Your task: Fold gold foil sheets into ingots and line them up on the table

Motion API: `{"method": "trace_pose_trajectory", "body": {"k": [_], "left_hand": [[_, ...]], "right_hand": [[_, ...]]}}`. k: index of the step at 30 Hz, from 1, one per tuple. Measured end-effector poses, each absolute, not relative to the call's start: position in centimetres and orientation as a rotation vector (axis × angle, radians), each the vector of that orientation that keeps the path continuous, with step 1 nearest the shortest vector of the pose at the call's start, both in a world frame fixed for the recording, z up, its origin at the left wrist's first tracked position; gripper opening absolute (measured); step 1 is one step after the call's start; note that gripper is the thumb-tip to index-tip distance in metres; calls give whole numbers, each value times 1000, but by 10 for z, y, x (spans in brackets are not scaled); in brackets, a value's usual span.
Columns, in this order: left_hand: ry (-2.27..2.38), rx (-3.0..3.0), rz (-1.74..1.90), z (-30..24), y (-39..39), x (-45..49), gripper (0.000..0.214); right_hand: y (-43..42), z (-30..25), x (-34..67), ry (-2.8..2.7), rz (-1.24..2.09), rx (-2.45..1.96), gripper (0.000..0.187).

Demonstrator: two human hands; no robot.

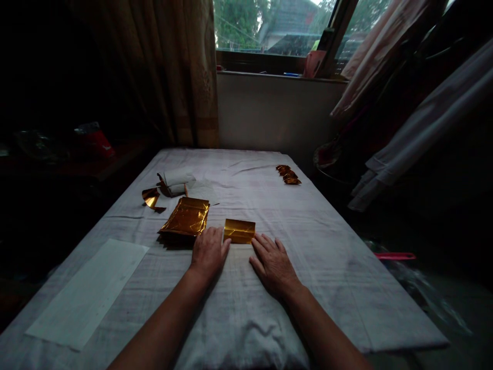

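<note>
A small folded piece of gold foil paper (239,232) lies flat on the cloth-covered table (319,241) between my two hands. My left hand (208,252) rests palm down just left of it, with the thumb by its lower left corner. The fingertips of that hand reach the edge of a stack of gold foil sheets (187,216). My right hand (274,263) lies flat with its fingers apart, the fingertips at the foil's lower right corner. Neither hand grips anything.
Folded gold pieces (288,174) sit in a row at the far right. Behind the stack are curled foil scraps (151,198) and pale paper (175,178). A long white paper sheet (90,290) lies at the left. A pink cup (314,63) stands on the windowsill.
</note>
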State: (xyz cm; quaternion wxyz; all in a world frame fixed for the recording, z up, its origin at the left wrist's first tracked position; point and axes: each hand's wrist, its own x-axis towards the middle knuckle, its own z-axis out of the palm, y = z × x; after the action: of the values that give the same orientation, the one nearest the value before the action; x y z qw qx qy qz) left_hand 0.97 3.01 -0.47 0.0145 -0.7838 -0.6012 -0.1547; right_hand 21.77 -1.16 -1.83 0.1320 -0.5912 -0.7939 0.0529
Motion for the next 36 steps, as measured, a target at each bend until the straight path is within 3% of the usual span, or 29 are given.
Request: {"method": "trace_pose_trajectory", "body": {"k": [14,21,30,36], "left_hand": [[-2119,-2329,-598,-6,47,31,26],[-1903,-2423,-926,-30,31,26,53],[-1743,-2627,-756,-23,29,24,28],[-1689,-2666,-753,-19,30,25,37]], "right_hand": [[-11,-25,218,-2237,106,-1749,50],[-8,-22,215,-2160,68,-1729,41],[-7,-27,220,-2126,78,-1618,27],[-6,-35,221,-2059,8,-1707,39]]}}
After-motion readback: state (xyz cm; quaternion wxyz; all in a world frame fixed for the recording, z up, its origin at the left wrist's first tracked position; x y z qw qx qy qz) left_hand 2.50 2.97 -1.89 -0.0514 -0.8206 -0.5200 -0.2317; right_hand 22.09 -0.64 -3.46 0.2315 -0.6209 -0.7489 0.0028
